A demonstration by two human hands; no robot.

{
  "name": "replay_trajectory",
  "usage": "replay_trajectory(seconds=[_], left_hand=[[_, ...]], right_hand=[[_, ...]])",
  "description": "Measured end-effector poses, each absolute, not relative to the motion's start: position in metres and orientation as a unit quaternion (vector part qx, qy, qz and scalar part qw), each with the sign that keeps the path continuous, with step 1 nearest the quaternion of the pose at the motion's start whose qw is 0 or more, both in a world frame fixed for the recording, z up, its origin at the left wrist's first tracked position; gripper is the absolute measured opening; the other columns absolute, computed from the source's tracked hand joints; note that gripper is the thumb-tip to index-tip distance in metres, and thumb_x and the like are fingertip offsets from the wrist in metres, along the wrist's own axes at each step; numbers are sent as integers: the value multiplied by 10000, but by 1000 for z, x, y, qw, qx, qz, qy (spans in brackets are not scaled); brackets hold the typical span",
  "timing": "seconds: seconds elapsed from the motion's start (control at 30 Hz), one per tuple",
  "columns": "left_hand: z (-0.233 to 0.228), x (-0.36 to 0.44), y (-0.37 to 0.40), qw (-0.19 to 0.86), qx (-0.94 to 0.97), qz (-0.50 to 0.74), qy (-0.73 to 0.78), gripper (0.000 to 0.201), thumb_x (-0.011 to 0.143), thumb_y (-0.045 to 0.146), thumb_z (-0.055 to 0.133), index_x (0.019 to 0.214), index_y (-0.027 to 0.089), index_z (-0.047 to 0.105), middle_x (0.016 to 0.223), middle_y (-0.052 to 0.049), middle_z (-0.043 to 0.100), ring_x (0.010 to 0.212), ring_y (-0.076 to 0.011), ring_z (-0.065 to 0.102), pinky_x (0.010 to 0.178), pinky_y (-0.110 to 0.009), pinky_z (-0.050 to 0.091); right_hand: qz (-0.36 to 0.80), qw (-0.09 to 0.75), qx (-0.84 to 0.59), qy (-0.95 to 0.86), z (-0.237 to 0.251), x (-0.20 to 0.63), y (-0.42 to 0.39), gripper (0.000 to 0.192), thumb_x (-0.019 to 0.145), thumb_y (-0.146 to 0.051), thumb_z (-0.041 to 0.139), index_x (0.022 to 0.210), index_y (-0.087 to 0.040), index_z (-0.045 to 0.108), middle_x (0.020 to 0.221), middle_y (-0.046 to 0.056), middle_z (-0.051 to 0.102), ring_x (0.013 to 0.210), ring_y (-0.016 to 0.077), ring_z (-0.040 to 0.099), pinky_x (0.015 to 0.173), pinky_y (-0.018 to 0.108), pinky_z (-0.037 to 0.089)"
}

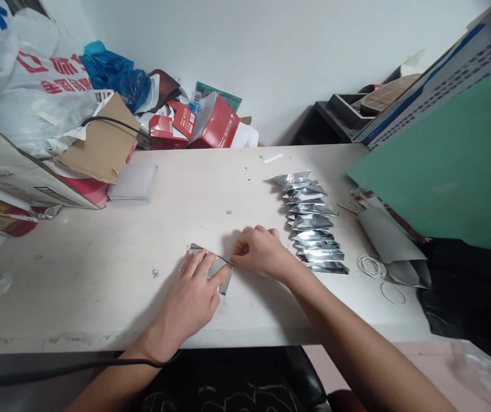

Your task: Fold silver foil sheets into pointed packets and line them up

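Observation:
A small silver foil sheet (226, 284) with a folded strip along its far edge lies on the table, partly covered by my left hand (196, 292). That hand rests flat on it, fingers stretched out and pressing it down. My right hand (258, 252) pinches the foil's right corner between thumb and fingertips; the exact grip is hidden behind the fingers. To the right of my right hand, several folded silver foil pieces (314, 223) overlap in a row running away from me.
White rubber bands (371, 266) lie right of the row, beside a grey folded sheet (389, 246) and black cloth (464, 292). A stack of clear sheets (133, 183) sits at left, near a carton (26, 171) with plastic bags. Red boxes (220, 123) stand along the wall.

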State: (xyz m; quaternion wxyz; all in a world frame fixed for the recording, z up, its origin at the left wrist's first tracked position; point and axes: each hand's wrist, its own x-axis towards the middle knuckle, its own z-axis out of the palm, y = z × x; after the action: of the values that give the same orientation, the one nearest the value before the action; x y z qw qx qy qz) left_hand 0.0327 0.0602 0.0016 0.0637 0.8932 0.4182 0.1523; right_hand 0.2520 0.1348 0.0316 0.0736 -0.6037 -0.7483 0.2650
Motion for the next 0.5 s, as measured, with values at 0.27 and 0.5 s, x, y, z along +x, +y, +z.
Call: replay_trajectory(seconds=[0.27, 0.5], left_hand=[[2, 32, 60, 70, 892, 155, 420, 564, 947, 84, 548, 1481, 259, 592, 1451, -127, 582, 1452, -373, 491, 1235, -680, 441], [4, 33, 61, 75, 892, 156, 417, 590, 939, 63, 541, 1494, 258, 584, 1422, -122, 590, 1447, -361, 495, 1240, -682, 438]], right_hand=[[289, 67, -593, -749, 37, 253, 138, 174, 758, -211, 770, 596, -255, 724, 766, 42, 744, 874, 259, 621, 838, 420, 335], [281, 66, -590, -754, 33, 253, 138, 134, 753, -226, 797, 635, -273, 756, 815, 47, 755, 901, 274, 619, 834, 419, 345]])
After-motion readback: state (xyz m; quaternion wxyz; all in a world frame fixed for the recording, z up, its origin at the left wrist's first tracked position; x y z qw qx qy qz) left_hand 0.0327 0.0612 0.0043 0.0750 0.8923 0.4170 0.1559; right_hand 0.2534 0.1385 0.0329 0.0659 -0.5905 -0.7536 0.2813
